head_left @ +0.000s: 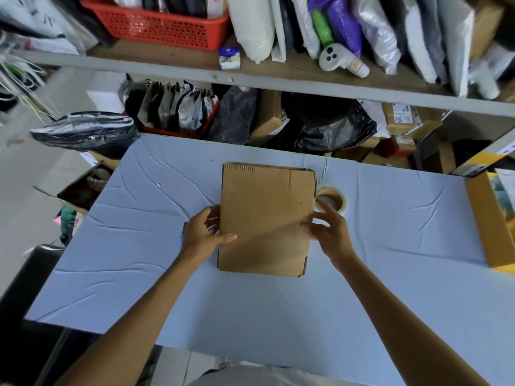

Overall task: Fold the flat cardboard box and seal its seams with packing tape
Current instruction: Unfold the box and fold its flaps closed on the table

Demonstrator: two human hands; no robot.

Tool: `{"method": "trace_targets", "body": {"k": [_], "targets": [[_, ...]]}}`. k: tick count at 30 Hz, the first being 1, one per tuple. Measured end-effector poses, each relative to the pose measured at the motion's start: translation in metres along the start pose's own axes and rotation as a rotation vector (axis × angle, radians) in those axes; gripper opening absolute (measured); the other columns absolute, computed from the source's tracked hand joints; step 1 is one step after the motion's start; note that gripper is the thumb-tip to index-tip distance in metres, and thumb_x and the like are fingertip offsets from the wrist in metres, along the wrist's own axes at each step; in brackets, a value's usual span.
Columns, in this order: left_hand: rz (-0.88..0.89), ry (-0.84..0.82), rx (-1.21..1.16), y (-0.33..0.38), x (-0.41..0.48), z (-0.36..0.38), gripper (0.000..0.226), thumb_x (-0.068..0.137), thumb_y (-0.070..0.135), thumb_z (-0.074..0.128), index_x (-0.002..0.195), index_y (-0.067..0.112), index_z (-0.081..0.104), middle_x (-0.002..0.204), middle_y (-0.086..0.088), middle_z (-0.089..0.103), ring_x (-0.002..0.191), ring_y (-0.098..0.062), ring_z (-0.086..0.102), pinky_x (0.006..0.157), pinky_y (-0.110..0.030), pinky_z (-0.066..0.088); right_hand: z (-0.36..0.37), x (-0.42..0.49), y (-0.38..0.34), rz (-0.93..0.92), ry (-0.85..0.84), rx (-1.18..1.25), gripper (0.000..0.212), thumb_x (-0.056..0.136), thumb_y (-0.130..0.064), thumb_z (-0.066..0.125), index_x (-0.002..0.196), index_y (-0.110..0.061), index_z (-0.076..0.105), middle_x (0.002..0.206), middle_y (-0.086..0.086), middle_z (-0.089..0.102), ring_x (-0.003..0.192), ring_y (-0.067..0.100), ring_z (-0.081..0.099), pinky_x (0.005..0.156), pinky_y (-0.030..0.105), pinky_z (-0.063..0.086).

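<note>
My left hand (204, 235) and right hand (328, 231) each close their grip on a side edge of the flat brown cardboard box (264, 215), thumbs on top, over the pale blue tabletop (390, 232). Just beyond its right edge lies a beige roll of packing tape (338, 200).

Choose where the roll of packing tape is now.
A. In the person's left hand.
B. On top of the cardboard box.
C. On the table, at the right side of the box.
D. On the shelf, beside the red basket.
C: the tape roll lies on the blue table, just beyond the right edge of the cardboard box, which hides part of it.
</note>
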State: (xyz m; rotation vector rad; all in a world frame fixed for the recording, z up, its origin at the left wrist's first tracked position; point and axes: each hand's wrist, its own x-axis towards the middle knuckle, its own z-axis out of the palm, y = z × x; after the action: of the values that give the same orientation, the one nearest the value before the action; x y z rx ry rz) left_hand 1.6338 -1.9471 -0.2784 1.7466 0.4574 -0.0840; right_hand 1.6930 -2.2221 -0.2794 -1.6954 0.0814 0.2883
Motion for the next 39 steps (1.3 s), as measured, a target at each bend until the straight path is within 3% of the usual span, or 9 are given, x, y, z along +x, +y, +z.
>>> {"method": "trace_targets", "body": {"k": [3, 7, 13, 18, 21, 25, 30, 33, 39], "targets": [[0.100, 0.011, -0.006, 0.006, -0.006, 0.006, 0.100, 0.062, -0.006, 0.083, 0.141, 0.033, 0.036, 0.108, 0.004, 0.060, 0.098, -0.013, 0.062, 0.076, -0.020, 0.057, -0.001, -0.003, 0.001, -0.070, 0.023, -0.044, 0.070, 0.084, 0.010, 0.064, 0.144, -0.017, 0.041, 0.120, 0.011, 0.062, 0.103, 0.024, 0.065, 0.083, 0.036, 0.058], [0.214, -0.040, 0.078, 0.011, -0.010, 0.010, 0.111, 0.067, -0.006, 0.080, 0.142, 0.043, 0.014, 0.121, 0.001, 0.049, 0.098, -0.008, 0.056, 0.072, -0.013, 0.053, -0.004, -0.012, -0.002, -0.152, 0.012, -0.172, 0.081, 0.084, 0.012, 0.063, 0.144, -0.031, 0.030, 0.122, 0.000, 0.051, 0.098, 0.007, 0.058, 0.075, 0.015, 0.054], [0.245, -0.065, 0.048, 0.013, -0.012, 0.005, 0.088, 0.073, 0.015, 0.080, 0.143, 0.036, 0.031, 0.138, 0.001, 0.046, 0.115, -0.013, 0.056, 0.080, -0.022, 0.057, -0.012, -0.017, -0.001, -0.213, -0.036, -0.253, 0.088, 0.083, 0.010, 0.065, 0.142, -0.042, 0.024, 0.141, -0.001, 0.040, 0.106, 0.002, 0.052, 0.077, 0.016, 0.055], [0.217, -0.076, -0.023, 0.016, -0.018, 0.008, 0.074, 0.063, 0.037, 0.082, 0.127, 0.032, 0.043, 0.129, 0.011, 0.055, 0.120, -0.014, 0.054, 0.084, -0.038, 0.058, -0.006, -0.032, -0.001, -0.161, -0.025, -0.117, 0.080, 0.084, 0.009, 0.065, 0.142, -0.035, 0.031, 0.131, 0.002, 0.045, 0.102, 0.009, 0.057, 0.067, 0.012, 0.053], [0.201, -0.007, -0.095, 0.017, -0.022, 0.011, 0.063, 0.066, 0.027, 0.084, 0.119, 0.025, 0.050, 0.120, 0.009, 0.061, 0.114, -0.014, 0.060, 0.083, -0.033, 0.058, -0.005, -0.039, -0.003, -0.206, 0.005, -0.144, 0.069, 0.088, 0.002, 0.062, 0.140, -0.034, 0.035, 0.136, -0.003, 0.044, 0.107, 0.010, 0.057, 0.075, 0.015, 0.055], [0.179, 0.020, -0.155, 0.025, -0.024, 0.010, 0.040, 0.075, 0.010, 0.077, 0.110, 0.011, 0.058, 0.106, 0.003, 0.069, 0.099, -0.011, 0.067, 0.074, -0.021, 0.056, -0.013, -0.042, -0.009, -0.233, 0.030, -0.172, 0.051, 0.093, -0.016, 0.057, 0.140, -0.029, 0.040, 0.135, -0.001, 0.052, 0.113, 0.015, 0.059, 0.091, 0.037, 0.057], [0.156, 0.014, -0.135, 0.022, -0.022, 0.003, 0.043, 0.071, 0.029, 0.082, 0.105, 0.013, 0.061, 0.105, -0.002, 0.072, 0.096, -0.017, 0.070, 0.080, -0.029, 0.058, -0.022, -0.043, -0.005, -0.214, -0.044, -0.250, 0.064, 0.090, -0.031, 0.061, 0.148, -0.028, 0.033, 0.130, 0.006, 0.056, 0.110, 0.022, 0.062, 0.091, 0.049, 0.055], [0.145, 0.002, -0.133, 0.017, -0.023, 0.001, 0.057, 0.061, 0.048, 0.079, 0.104, 0.015, 0.061, 0.109, -0.005, 0.071, 0.099, -0.020, 0.069, 0.083, -0.034, 0.057, -0.026, -0.041, -0.003, -0.195, -0.084, -0.242, 0.061, 0.086, -0.039, 0.059, 0.142, -0.045, 0.036, 0.125, 0.004, 0.057, 0.109, 0.023, 0.062, 0.088, 0.050, 0.056], [0.122, -0.013, -0.222, 0.013, -0.027, 0.000, 0.029, 0.080, 0.012, 0.071, 0.109, 0.009, 0.064, 0.111, -0.012, 0.069, 0.102, -0.022, 0.067, 0.077, -0.020, 0.055, -0.021, -0.047, -0.008, -0.193, -0.115, -0.212, 0.050, 0.092, -0.039, 0.053, 0.135, -0.058, 0.035, 0.127, -0.001, 0.056, 0.102, 0.013, 0.065, 0.083, 0.035, 0.059]]}}
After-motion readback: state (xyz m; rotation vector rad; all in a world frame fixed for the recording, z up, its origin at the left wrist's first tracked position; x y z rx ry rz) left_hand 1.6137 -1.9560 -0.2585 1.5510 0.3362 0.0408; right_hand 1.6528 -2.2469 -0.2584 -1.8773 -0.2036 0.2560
